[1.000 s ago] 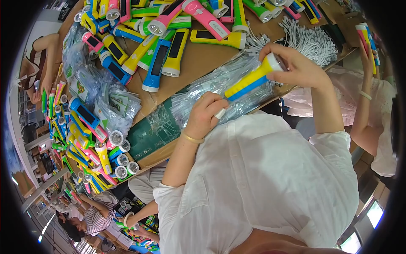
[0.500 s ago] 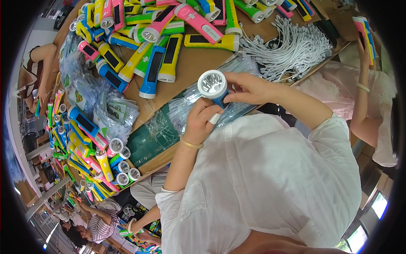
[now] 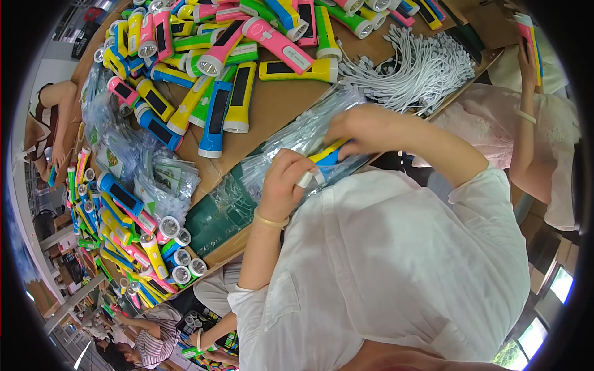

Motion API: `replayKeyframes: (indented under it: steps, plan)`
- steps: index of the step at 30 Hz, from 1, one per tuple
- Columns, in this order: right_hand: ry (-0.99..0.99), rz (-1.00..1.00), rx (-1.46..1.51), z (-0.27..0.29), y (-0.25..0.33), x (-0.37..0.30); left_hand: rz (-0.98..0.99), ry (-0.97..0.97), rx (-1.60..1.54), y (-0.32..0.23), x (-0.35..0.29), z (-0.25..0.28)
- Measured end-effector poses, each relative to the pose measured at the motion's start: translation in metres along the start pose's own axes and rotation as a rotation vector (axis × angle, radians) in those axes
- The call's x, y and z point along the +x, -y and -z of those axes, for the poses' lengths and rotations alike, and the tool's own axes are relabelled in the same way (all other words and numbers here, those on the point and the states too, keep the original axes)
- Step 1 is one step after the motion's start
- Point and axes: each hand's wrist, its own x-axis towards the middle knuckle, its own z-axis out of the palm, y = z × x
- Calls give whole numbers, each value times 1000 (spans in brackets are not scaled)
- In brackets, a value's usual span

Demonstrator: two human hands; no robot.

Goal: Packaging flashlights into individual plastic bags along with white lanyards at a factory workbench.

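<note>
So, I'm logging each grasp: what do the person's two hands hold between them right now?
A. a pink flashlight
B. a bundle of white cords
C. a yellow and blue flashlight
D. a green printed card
C: the left hand and right hand grip a yellow and blue flashlight over the clear bags.

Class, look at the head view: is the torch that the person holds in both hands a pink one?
No: the torch between the left hand and right hand is yellow and blue, above the clear plastic bags.
</note>
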Motion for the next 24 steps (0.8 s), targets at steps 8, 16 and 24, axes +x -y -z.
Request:
replayKeyframes:
  steps: [8,16,24]
  plan:
    - [-309,-518,-446,40,-101,-59,90,-87,68,4,-6,-5]
    - [-853,-173,366,76,-53,-69,79,-94,122,3,-10,-4]
    - [-727,184,1224,58,-15,-44,127,-141,119,1,-11,-9]
